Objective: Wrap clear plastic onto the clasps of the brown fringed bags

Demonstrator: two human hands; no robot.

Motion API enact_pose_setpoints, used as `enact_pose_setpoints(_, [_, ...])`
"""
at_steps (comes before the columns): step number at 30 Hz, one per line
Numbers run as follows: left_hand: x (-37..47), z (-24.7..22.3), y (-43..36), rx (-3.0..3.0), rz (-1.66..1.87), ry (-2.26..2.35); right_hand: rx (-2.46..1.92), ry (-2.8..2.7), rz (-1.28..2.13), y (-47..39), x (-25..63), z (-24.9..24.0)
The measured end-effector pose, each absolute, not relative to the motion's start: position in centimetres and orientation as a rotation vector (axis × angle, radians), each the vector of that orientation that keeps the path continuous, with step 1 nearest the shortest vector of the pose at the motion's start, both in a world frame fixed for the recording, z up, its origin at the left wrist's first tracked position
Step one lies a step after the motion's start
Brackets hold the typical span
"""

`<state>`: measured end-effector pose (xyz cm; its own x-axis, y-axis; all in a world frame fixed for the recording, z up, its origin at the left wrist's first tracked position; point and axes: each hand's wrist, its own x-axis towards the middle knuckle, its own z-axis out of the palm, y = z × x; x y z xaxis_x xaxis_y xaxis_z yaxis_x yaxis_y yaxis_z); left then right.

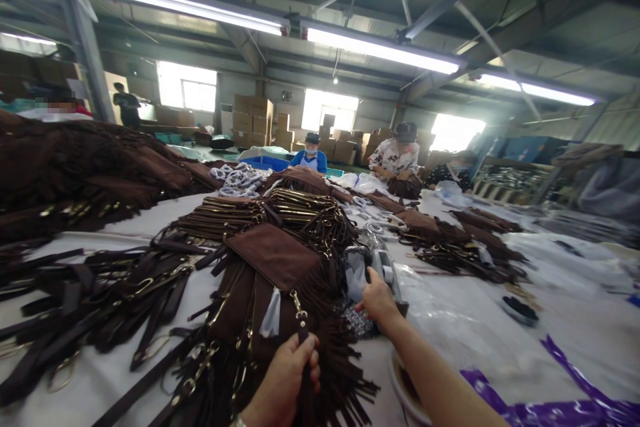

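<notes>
My left hand (pixel 289 370) is closed around a dark brown strap (pixel 303 328) with a gold swivel clasp (pixel 299 305) at its end. Beneath it lies a brown fringed bag (pixel 274 255), its flap up and a small white wrapped piece (pixel 271 315) hanging at the front. Beyond the bag, my right hand (pixel 376 297) is at a box (pixel 387 267) of clear plastic pieces (pixel 356 273), index finger stretched out and the other fingers partly hidden. No item shows in its fingers. More bags with gold clasps (pixel 189 385) lie under and beside the first.
Loose brown straps (pixel 95 307) spread over the left of the white table (pixel 47 407). Stacked bags (pixel 300 210) and a large brown heap (pixel 90 173) lie behind. Purple plastic (pixel 565 410), a dark round dish (pixel 521 310) and a roll (pixel 405 380) are at right. Co-workers (pixel 397 153) sit across.
</notes>
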<state>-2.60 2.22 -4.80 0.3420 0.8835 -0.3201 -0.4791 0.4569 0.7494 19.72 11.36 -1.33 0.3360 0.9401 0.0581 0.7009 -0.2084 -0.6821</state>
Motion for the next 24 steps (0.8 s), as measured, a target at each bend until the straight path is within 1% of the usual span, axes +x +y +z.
enact_pose_setpoints(6, [-2.5,-4.5,2.2,0.590,0.946,0.804,-1.999,-1.589,0.297,8.9,19.7,-1.1])
enact_pose_setpoints(10, [-2.5,-4.8,2.4,0.587,0.946,0.804,-1.971,-1.677,0.238,8.0,19.0,-1.3])
enact_pose_setpoints(12, [-2.5,-4.6,2.4,0.596,0.943,0.823,-1.835,-1.658,0.300,7.0,17.9,-1.4])
enact_pose_setpoints(16, [-2.6,-3.8,2.3,0.624,0.899,0.844,-1.462,-1.542,0.695,3.6,14.1,-2.1])
enact_pose_setpoints(18, [-2.6,-3.6,2.3,0.650,0.868,0.782,-1.353,-1.526,0.819,1.8,12.2,-2.6])
enact_pose_setpoints(21, [-2.5,-3.7,2.3,0.697,0.905,0.745,-1.336,-1.576,0.809,0.0,10.6,-3.3])
enact_pose_setpoints(24, [-2.7,-3.9,2.2,0.694,0.958,0.845,-1.431,-1.647,0.792,-0.7,10.8,-3.2])
